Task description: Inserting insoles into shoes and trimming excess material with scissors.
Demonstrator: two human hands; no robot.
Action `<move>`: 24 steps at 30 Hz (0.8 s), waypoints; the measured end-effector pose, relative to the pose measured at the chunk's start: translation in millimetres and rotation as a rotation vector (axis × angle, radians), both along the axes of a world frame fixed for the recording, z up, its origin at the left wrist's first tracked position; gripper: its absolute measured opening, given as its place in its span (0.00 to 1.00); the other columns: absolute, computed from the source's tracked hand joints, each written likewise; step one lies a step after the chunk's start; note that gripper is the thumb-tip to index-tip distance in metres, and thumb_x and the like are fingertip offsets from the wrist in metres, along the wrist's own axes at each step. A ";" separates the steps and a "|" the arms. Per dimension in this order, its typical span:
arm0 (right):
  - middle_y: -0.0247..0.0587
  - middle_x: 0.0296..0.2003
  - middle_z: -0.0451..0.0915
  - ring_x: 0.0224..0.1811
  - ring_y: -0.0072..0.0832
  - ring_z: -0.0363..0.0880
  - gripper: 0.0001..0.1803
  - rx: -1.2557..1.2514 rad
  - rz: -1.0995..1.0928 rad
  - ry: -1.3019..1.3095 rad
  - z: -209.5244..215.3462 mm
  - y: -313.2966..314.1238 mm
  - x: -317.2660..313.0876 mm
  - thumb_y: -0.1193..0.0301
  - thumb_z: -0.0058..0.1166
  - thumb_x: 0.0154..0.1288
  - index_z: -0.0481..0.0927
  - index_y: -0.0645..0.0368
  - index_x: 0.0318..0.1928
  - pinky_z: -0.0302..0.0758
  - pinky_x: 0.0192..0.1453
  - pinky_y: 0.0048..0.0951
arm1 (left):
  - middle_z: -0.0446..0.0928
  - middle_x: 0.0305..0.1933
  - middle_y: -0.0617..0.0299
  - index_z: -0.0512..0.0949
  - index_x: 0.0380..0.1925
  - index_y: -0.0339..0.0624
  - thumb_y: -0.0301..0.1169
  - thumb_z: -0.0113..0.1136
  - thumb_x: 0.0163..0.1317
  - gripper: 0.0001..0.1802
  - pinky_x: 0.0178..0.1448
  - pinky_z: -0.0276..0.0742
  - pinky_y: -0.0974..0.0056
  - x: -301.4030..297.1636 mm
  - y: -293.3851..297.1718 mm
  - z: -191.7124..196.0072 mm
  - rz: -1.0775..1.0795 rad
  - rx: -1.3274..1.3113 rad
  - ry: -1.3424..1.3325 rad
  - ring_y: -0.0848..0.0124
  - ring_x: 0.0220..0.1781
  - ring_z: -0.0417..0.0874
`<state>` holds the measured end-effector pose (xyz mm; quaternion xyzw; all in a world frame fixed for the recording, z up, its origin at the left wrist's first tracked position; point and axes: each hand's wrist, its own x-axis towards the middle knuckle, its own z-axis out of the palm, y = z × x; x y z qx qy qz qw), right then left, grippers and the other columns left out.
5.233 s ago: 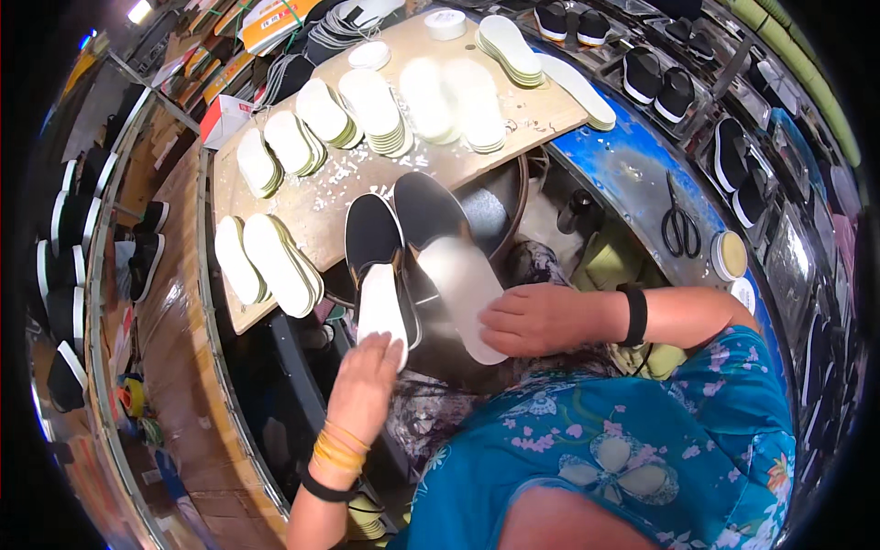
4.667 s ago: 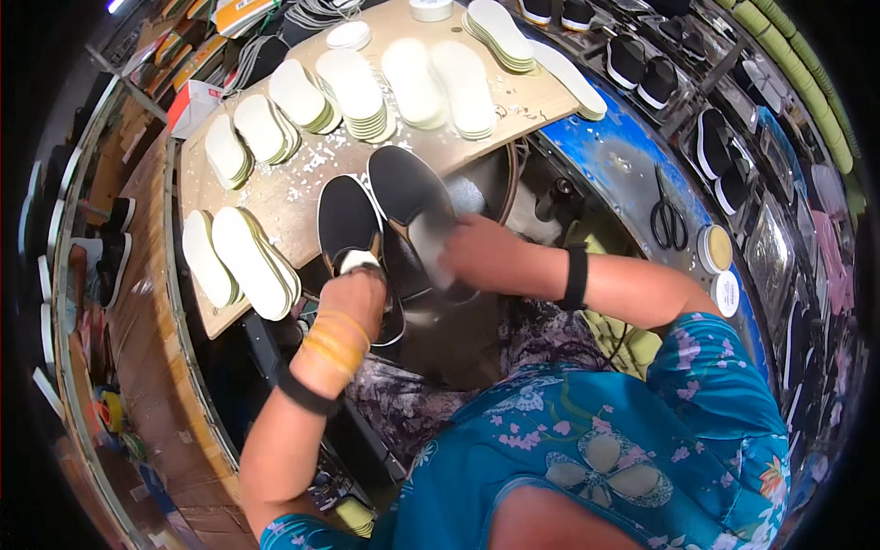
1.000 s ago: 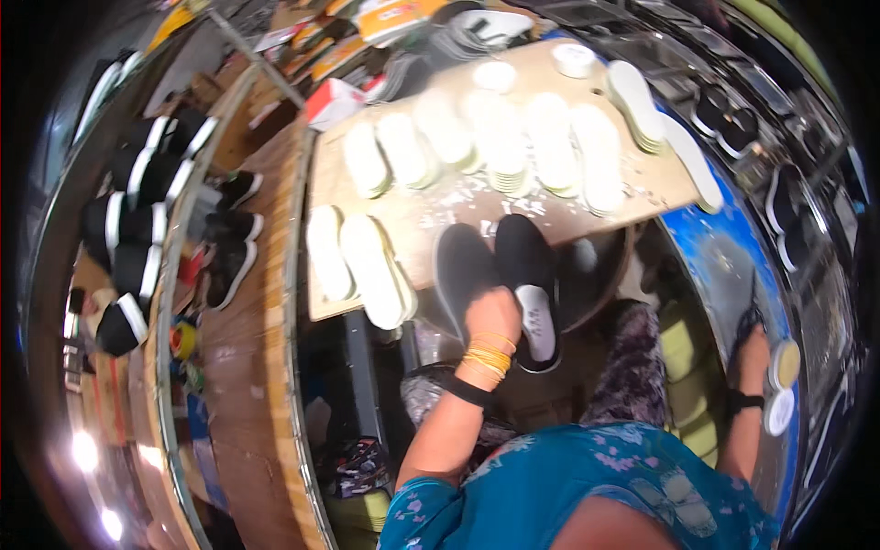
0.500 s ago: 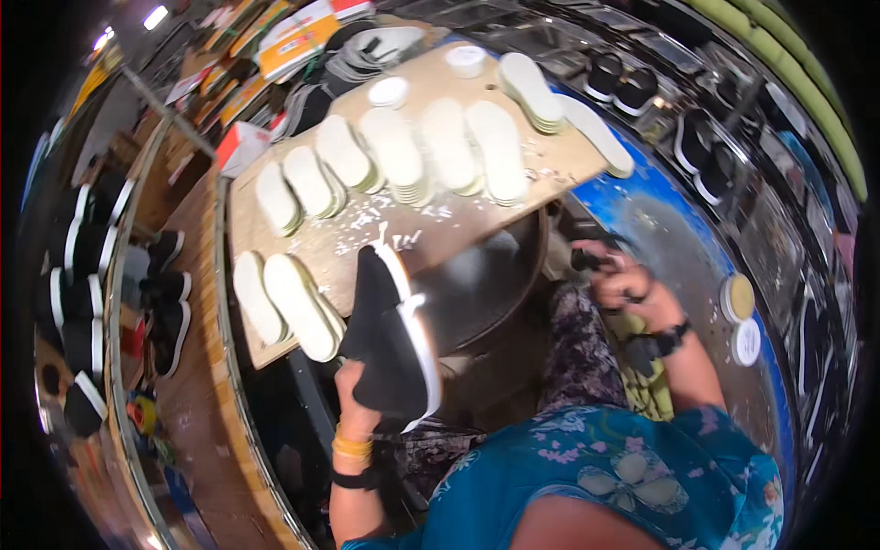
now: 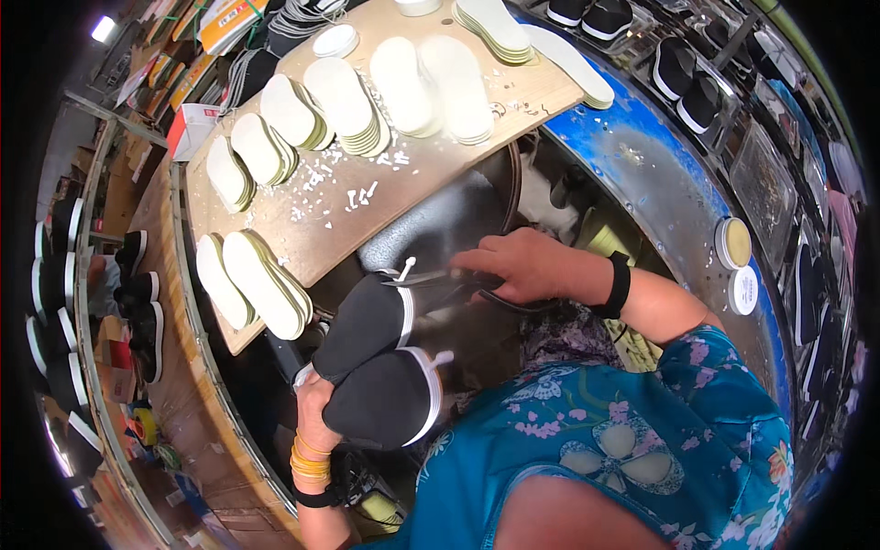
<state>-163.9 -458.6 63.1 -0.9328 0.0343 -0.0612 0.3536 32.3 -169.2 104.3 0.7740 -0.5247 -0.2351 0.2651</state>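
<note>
In my left hand [image 5: 314, 414], closed round the heel ends, is a pair of black shoes [image 5: 380, 401] with white sole edges. Their toes point right, one above the other. A small white tab [image 5: 444, 358] sticks out from the lower shoe's toe, and another tab [image 5: 408, 268] from the upper one's. My right hand [image 5: 532, 264] grips dark scissors [image 5: 435, 277], slightly blurred. Their blades reach the upper shoe's tab; whether they have closed on it I cannot tell.
Beyond the shoes, a wooden board [image 5: 302, 247] carries several stacks of white insoles [image 5: 344, 101] and scattered white scraps [image 5: 362, 195]. A dark rounded container [image 5: 431, 220] sits below its edge. Two round tins [image 5: 733, 243] stand on the blue-edged table at right. Shoe racks flank both sides.
My right hand has come left with the scissors up to the shoes. The shoes have swung from toes up to toes right, so both now show. The view has shifted.
</note>
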 end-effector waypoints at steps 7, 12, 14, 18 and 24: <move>0.43 0.39 0.77 0.41 0.43 0.76 0.29 0.164 -0.029 0.135 -16.0 0.9 -40.1 0.57 0.63 0.48 0.73 0.52 0.52 0.73 0.42 0.37 | 0.79 0.39 0.45 0.78 0.34 0.31 0.29 0.58 0.47 0.15 0.46 0.74 0.61 21.4 -11.4 -20.5 0.061 -0.066 -0.024 0.49 0.43 0.80; 0.45 0.41 0.76 0.46 0.45 0.74 0.27 0.133 -0.002 0.167 9.1 11.3 -24.6 0.57 0.62 0.49 0.73 0.53 0.49 0.72 0.48 0.39 | 0.79 0.38 0.44 0.77 0.33 0.30 0.28 0.57 0.48 0.13 0.44 0.74 0.61 12.3 -30.5 -18.6 0.057 -0.137 -0.056 0.50 0.41 0.80; 0.44 0.37 0.77 0.40 0.44 0.76 0.28 0.100 -0.027 0.167 3.1 15.8 -25.0 0.56 0.63 0.49 0.73 0.53 0.50 0.73 0.42 0.38 | 0.79 0.38 0.44 0.77 0.33 0.30 0.28 0.57 0.48 0.13 0.44 0.74 0.62 7.3 -35.3 -20.7 0.082 -0.135 -0.093 0.50 0.40 0.80; 0.43 0.29 0.76 0.30 0.45 0.77 0.29 0.181 -0.038 0.034 -36.6 13.3 -32.9 0.54 0.63 0.50 0.73 0.53 0.51 0.74 0.34 0.40 | 0.80 0.38 0.49 0.78 0.34 0.31 0.28 0.57 0.50 0.12 0.44 0.74 0.62 12.8 -19.6 -36.0 0.216 -0.114 -0.020 0.54 0.39 0.81; 0.42 0.35 0.76 0.38 0.43 0.76 0.31 0.105 0.005 0.106 -19.2 27.9 -25.2 0.53 0.64 0.47 0.73 0.54 0.51 0.73 0.40 0.39 | 0.76 0.45 0.60 0.75 0.44 0.37 0.35 0.55 0.61 0.15 0.50 0.74 0.63 0.1 5.1 -54.7 0.765 -0.369 1.395 0.73 0.48 0.75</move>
